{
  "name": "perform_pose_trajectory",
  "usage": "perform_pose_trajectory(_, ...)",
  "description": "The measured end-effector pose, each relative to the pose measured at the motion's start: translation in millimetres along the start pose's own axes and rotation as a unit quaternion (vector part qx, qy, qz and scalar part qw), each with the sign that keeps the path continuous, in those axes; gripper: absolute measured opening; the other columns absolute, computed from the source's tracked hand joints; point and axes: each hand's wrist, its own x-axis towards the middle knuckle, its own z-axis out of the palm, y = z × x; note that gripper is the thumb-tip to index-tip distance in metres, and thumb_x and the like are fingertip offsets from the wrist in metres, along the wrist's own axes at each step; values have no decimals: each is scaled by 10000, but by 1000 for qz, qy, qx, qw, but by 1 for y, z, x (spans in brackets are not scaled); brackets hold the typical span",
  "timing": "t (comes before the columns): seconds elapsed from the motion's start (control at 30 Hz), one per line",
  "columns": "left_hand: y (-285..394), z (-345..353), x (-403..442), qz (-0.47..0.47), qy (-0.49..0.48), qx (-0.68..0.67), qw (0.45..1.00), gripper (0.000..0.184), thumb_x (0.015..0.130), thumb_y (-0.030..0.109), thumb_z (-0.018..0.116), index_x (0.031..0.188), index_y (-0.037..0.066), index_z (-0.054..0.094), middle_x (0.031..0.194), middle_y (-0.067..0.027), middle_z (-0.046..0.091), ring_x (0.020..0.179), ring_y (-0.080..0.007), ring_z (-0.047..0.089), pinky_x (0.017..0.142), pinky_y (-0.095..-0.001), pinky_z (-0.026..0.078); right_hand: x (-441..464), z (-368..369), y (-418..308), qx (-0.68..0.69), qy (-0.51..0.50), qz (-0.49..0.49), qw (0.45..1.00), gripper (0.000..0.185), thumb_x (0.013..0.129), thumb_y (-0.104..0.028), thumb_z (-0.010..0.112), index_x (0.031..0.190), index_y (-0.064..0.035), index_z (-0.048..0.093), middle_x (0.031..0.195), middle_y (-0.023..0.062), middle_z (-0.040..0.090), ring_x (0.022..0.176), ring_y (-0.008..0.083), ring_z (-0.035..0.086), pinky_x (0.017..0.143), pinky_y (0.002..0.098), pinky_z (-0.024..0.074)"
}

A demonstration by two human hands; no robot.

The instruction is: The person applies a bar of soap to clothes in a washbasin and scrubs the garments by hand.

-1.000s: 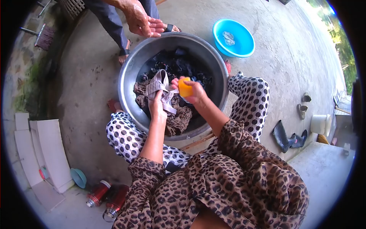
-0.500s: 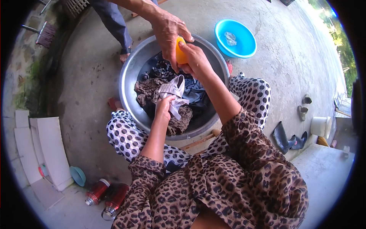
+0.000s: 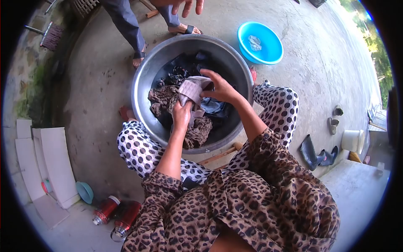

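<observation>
My left hand [image 3: 181, 115] is closed around a pale lilac-grey garment [image 3: 189, 91], which bunches up above the fingers. Beside the cloth is my right hand [image 3: 222, 89], its thumb and fingers spread and its fingertips close to the garment's right side. Both hands are over a wide metal basin [image 3: 142, 84]. Inside the basin, a brown patterned cloth [image 3: 163, 98] lies to the left and a dark blue cloth [image 3: 216, 107] to the right. No orange-yellow bar shows in either of my hands.
Another person's hand [image 3: 184, 6] is at the top edge, with sandalled feet behind the basin. A blue plastic basin [image 3: 275, 52] sits back right. Red thermos flasks [image 3: 127, 219] stand lower left, a white bucket [image 3: 352, 140] at right. A wooden stool bar [image 3: 218, 156] shows below.
The orange-yellow bar has left my right hand and is out of sight. The other person's hand has drawn back upward. My right hand has come down to the garment, which my left hand has raised.
</observation>
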Motion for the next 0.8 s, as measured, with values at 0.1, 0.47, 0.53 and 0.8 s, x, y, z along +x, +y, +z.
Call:
perform_pose_trajectory(0.1,-6,-2,5,54,45,48,996,300,830,199,650,956,-73,641,878,-215,671,812,-335,649,787,-401,489,-2,7,2,103,-45,110,988,628,715,-50,770,1306,-108,566,1150,107,663,1065,219,621,939,346,476)
perform_pose_trajectory(0.47,57,-5,-17,215,153,231,937,315,761,-38,658,1068,25,630,974,-169,614,909,-367,632,826,-428,490,3,-11,-66,-110,125,-4,986,213,748,-63,577,924,-52,698,811,200,670,807,385,659,746,449,531)
perform_pose_trajectory(0.53,62,-13,-19,240,106,265,928,315,761,-37,665,1066,37,639,966,-160,619,902,-360,636,818,-424,490,3,-19,-58,-143,95,-25,985,198,747,-67,585,905,-56,705,807,191,674,808,373,662,747,441,534)
perform_pose_trajectory(0.8,55,-28,-1,179,-42,4,983,180,824,144,760,870,-5,670,957,-34,606,855,-124,565,764,-262,456,4,-42,-31,318,-69,123,937,185,721,-68,662,889,-9,713,852,90,670,882,264,648,795,346,522)
